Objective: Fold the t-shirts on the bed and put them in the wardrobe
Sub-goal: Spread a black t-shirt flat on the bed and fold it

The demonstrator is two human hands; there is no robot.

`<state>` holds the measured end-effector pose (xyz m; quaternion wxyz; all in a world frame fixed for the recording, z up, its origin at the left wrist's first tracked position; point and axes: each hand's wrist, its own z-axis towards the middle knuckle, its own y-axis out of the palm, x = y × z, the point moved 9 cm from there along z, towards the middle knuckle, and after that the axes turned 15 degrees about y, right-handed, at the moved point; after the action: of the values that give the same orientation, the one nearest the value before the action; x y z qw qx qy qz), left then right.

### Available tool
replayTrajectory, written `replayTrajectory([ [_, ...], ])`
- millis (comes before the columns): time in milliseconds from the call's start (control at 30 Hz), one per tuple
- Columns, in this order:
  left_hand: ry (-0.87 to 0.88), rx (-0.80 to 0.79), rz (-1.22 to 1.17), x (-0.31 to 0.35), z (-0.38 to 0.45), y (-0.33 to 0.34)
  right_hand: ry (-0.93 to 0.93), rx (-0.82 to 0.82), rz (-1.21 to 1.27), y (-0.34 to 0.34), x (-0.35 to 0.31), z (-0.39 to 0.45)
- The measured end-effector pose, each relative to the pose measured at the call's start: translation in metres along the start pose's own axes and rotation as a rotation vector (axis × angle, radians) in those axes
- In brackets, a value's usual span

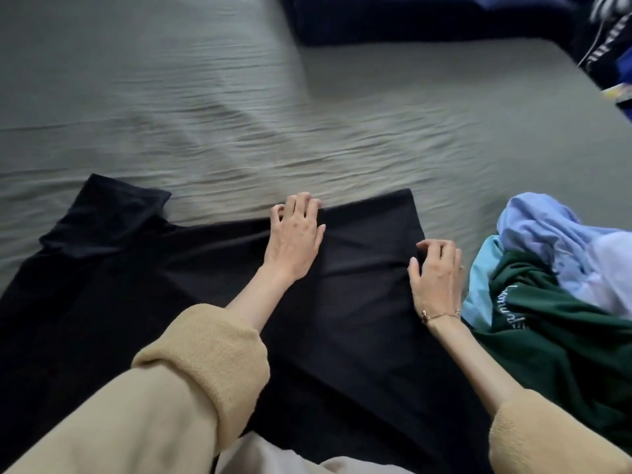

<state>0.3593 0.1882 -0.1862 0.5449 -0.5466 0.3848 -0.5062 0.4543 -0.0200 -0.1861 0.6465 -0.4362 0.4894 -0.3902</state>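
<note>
A black t-shirt (143, 289) lies spread on the grey-green bed sheet (205, 107), one sleeve sticking out at the upper left. Its right side is folded inward over the body. My left hand (294, 234) rests on the far edge of that fold, fingers bent over the hem. My right hand (436, 273) touches the fold's right edge, fingertips curled at the cloth; whether it pinches the fabric I cannot tell.
A heap of unfolded shirts lies at the right: a dark green one with white lettering (561, 340), a light blue one (478, 289) and a pale lilac one (564, 244). A dark navy pillow or blanket (410, 18) sits at the far end.
</note>
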Motion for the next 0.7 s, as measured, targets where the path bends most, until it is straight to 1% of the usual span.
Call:
replayTrajectory([
  [67,-0.007,-0.074,-0.014,0.021,-0.011,0.008,-0.107,-0.042,0.035,-0.004,-0.003,-0.011],
  [133,-0.001,-0.174,-0.054,0.046,-0.032,0.024,-0.214,-0.136,0.099,-0.007,-0.004,-0.028],
  [167,0.016,-0.186,-0.073,0.058,-0.045,0.029,-0.258,-0.190,0.126,-0.008,-0.003,-0.040],
  [233,0.044,-0.145,-0.055,0.081,-0.074,0.031,-0.288,-0.259,0.153,-0.012,0.007,-0.064],
  [300,0.054,-0.114,-0.060,0.098,-0.106,0.036,-0.226,-0.293,0.145,-0.016,0.028,-0.086],
  [367,0.050,-0.094,-0.094,0.110,-0.136,0.043,-0.136,-0.303,0.123,-0.020,0.051,-0.101],
  [433,0.046,-0.082,-0.107,0.126,-0.166,0.041,-0.088,-0.303,0.092,-0.029,0.072,-0.119],
  [567,0.026,-0.138,-0.142,0.152,-0.218,0.041,0.033,-0.272,0.019,-0.050,0.115,-0.151],
  [700,-0.051,-0.158,-0.210,0.158,-0.259,0.035,0.217,-0.276,0.021,-0.064,0.153,-0.169],
])
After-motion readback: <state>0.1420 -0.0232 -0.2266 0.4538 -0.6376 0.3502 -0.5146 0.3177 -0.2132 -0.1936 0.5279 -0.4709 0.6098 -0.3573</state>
